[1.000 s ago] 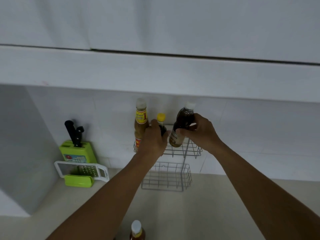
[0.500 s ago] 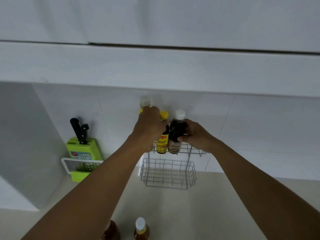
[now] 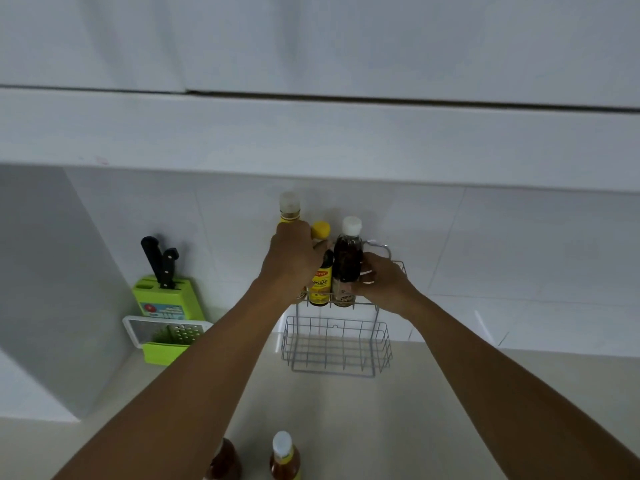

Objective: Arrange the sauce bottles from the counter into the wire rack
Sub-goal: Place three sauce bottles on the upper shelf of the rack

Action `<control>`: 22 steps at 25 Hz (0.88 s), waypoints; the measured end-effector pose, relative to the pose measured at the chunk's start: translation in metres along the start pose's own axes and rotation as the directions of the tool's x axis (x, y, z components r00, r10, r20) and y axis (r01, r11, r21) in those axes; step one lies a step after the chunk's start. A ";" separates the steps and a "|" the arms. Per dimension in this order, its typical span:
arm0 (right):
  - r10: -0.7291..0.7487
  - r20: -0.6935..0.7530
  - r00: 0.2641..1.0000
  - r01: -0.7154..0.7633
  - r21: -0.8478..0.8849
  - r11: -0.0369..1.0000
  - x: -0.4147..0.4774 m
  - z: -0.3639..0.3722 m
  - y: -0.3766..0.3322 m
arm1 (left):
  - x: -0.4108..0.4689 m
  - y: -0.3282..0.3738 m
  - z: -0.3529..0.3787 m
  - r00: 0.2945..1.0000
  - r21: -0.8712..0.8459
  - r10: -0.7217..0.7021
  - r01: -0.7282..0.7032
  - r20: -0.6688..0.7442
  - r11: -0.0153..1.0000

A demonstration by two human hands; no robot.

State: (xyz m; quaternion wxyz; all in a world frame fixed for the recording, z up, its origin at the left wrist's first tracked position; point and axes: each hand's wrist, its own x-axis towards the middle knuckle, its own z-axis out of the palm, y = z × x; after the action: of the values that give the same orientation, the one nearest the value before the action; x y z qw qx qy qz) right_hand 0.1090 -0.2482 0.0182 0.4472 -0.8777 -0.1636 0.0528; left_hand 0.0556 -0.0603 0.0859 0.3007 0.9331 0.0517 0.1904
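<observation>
White wall tiles and a pale cream counter frame a two-tier grey wire rack standing against the far wall. At its upper tier the right hand is wrapped around the dark-brown, white-capped sauce bottle, which stands upright at the right of the row. The left hand is closed over the tall yellow-labelled bottle with the clear cap, thumb against the small dark bottle with the yellow cap between the two. All three stand upright, touching or nearly so; the lower basket holds nothing.

Two bottles wait on the near counter, well apart from both hands: an amber one with a white cap and a darker brown one, half hidden by the left forearm. Both stand upright and lie nearer the left arm, so I judge the left hand better placed to fetch them.

Far left stand a lime-green knife block and a white-framed grater.
</observation>
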 end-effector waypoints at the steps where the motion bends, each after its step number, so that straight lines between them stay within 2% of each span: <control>1: -0.006 -0.003 1.000 0.006 -0.007 1.000 0.000 0.001 0.000 | -0.001 -0.001 0.000 1.000 -0.028 -0.017 0.017 0.010 0.999; 3: -0.008 -0.020 1.000 0.008 -0.011 1.000 -0.001 0.002 0.002 | -0.005 -0.005 -0.001 0.997 -0.185 -0.057 0.066 0.055 0.981; 6: 0.018 0.001 1.000 -0.018 0.080 0.997 -0.009 0.002 0.007 | -0.031 -0.013 -0.002 0.994 -0.458 -0.079 0.103 0.071 0.883; 7: 0.006 0.001 1.000 -0.006 0.063 0.998 -0.013 0.003 0.009 | -0.045 -0.018 -0.002 0.995 -0.522 -0.082 0.101 0.059 0.847; 9: -0.025 -0.060 0.998 0.023 -0.041 0.999 -0.024 0.006 0.009 | -0.074 -0.033 -0.007 0.992 -0.655 -0.109 0.126 0.067 0.745; 11: -0.070 -0.189 0.980 0.058 -0.065 0.996 -0.038 0.013 0.007 | -0.096 -0.059 -0.020 0.984 -0.733 -0.161 0.161 0.071 0.661; 13: -0.116 -0.372 0.921 0.110 -0.037 0.993 -0.055 0.023 0.003 | -0.111 -0.095 -0.036 0.971 -0.765 -0.227 0.204 0.077 0.611; 15: -0.070 -0.546 0.835 0.149 0.102 0.983 -0.075 0.039 -0.006 | -0.126 -0.134 -0.048 0.945 -0.772 -0.310 0.272 0.103 0.574; 17: -0.011 -0.614 0.789 0.193 0.231 0.954 -0.092 0.061 -0.021 | -0.142 -0.175 -0.050 0.913 -0.727 -0.374 0.367 0.162 0.580; 18: -0.033 -0.598 0.801 0.212 0.232 0.949 -0.098 0.073 -0.029 | -0.150 -0.195 -0.048 0.895 -0.694 -0.385 0.425 0.226 0.581; 20: -0.125 -0.473 0.872 0.243 0.197 0.950 -0.109 0.101 -0.046 | -0.170 -0.227 -0.040 0.832 -0.618 -0.358 0.554 0.423 0.557; 22: -0.213 -0.279 0.936 0.270 0.182 0.946 -0.118 0.125 -0.062 | -0.190 -0.247 -0.027 0.768 -0.484 -0.294 0.601 0.568 0.636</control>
State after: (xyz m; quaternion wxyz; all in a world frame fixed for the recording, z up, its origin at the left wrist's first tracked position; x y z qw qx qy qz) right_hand -0.0471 -0.1580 -0.0132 0.5611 -0.7959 -0.2048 -0.0990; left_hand -0.1256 0.1150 -0.0994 0.6427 0.7441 0.1513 -0.1020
